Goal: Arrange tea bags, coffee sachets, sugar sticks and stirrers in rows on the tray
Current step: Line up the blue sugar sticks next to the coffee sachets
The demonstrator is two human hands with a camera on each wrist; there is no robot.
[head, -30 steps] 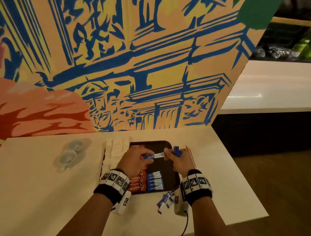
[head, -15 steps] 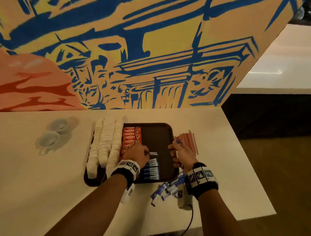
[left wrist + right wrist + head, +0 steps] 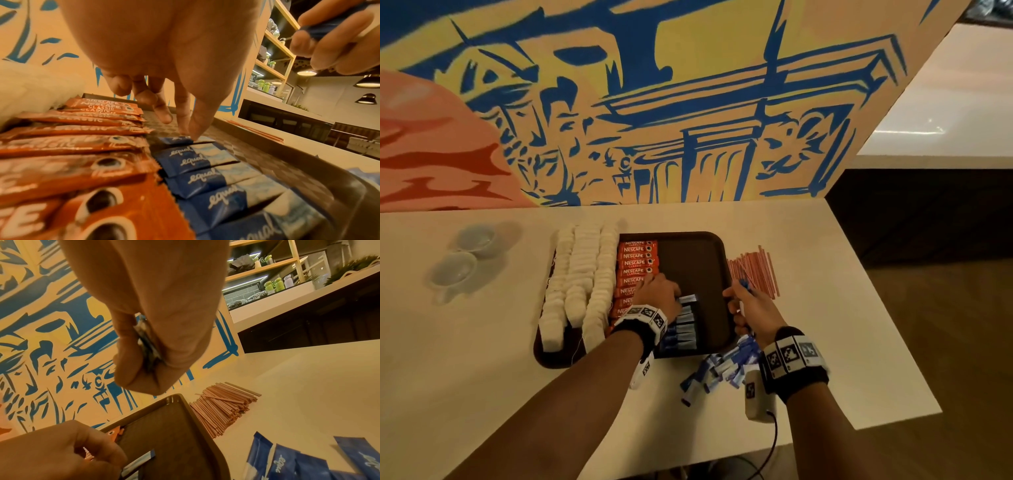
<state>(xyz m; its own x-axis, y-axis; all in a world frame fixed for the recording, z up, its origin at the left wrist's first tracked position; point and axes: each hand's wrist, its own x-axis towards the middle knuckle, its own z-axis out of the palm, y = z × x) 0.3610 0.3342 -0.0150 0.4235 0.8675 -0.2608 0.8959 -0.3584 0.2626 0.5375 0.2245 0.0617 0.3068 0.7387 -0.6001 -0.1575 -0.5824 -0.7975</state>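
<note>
A dark brown tray holds rows of white tea bags, a column of orange coffee sachets and a short row of blue sugar sticks. My left hand is low over the tray, thumb and forefinger pinching the farthest sugar stick at the row's far end. My right hand hovers over the tray's right rim, gripping a small bundle of blue sugar sticks. More sugar sticks lie loose on the table near the tray's front right corner. Pink stirrers lie piled right of the tray.
Two clear plastic cups stand on the table to the left. A painted wall rises right behind the table. The table ends a short way right of the stirrers, with dark floor beyond.
Both hands held one sugar stick above the tray a second ago. The left hand has brought it down onto the sugar row; the right hand has drawn back to the tray's right rim.
</note>
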